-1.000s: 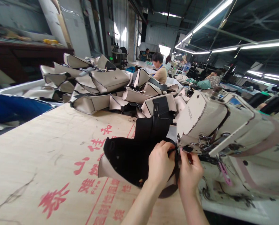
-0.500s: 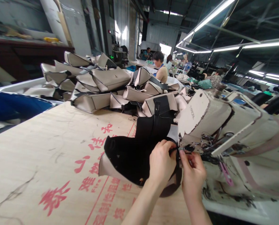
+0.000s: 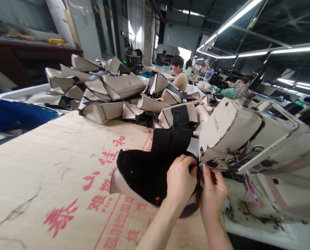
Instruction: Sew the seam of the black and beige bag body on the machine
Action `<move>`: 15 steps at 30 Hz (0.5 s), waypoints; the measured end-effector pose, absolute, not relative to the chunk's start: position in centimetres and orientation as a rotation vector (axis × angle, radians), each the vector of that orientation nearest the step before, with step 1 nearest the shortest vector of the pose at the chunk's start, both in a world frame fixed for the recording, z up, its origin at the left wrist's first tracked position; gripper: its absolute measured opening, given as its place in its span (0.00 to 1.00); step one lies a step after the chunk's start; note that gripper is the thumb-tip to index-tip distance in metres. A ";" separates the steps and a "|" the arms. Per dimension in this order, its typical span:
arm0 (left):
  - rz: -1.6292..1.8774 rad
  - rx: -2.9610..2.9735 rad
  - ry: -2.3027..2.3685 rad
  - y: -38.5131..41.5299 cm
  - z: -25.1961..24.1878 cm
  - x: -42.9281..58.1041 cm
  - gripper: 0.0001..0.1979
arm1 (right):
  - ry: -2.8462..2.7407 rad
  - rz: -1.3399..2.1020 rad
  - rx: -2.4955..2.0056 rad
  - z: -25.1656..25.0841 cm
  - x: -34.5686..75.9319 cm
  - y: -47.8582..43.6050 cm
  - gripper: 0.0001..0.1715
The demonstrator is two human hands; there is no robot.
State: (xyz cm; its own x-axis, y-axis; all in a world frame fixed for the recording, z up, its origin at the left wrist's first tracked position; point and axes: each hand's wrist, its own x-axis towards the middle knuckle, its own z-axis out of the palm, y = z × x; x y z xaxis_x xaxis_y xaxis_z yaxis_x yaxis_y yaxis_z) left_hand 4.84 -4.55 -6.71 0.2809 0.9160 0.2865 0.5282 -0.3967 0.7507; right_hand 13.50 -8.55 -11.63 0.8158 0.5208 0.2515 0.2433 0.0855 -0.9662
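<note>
A black and beige bag piece (image 3: 144, 173) lies partly opened on the wooden board, its dark inner side up and a black strap flap standing behind. My left hand (image 3: 182, 177) grips its right edge, fingers curled, close to the needle area of the sewing machine (image 3: 230, 128). Just beside it, my right hand (image 3: 214, 187) pinches the same edge between thumb and fingers, right under the machine head. The fingertips and the stitched spot are partly hidden by the hands and the machine.
Beige bags (image 3: 123, 86) are heaped in a white bin behind the board (image 3: 53, 163), which has red printed characters. A blue sheet (image 3: 19, 116) hangs at the left. A pink clip-like part (image 3: 252, 192) is on the machine. Several people sit farther back, one in a tan shirt (image 3: 180, 81).
Both hands keep their grip and have barely moved. The view has shifted slightly, and the person in the tan shirt has changed posture a little.
</note>
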 end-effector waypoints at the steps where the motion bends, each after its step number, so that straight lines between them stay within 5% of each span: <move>1: 0.974 2.031 1.291 -4.6 -6.7 4.8 0.05 | -0.624 0.248 -1.488 -11.8 13.6 -8.7 0.23; 15: 0.965 2.007 1.297 -4.8 -6.9 4.6 0.06 | -0.566 0.297 -1.391 -11.0 12.8 -7.8 0.22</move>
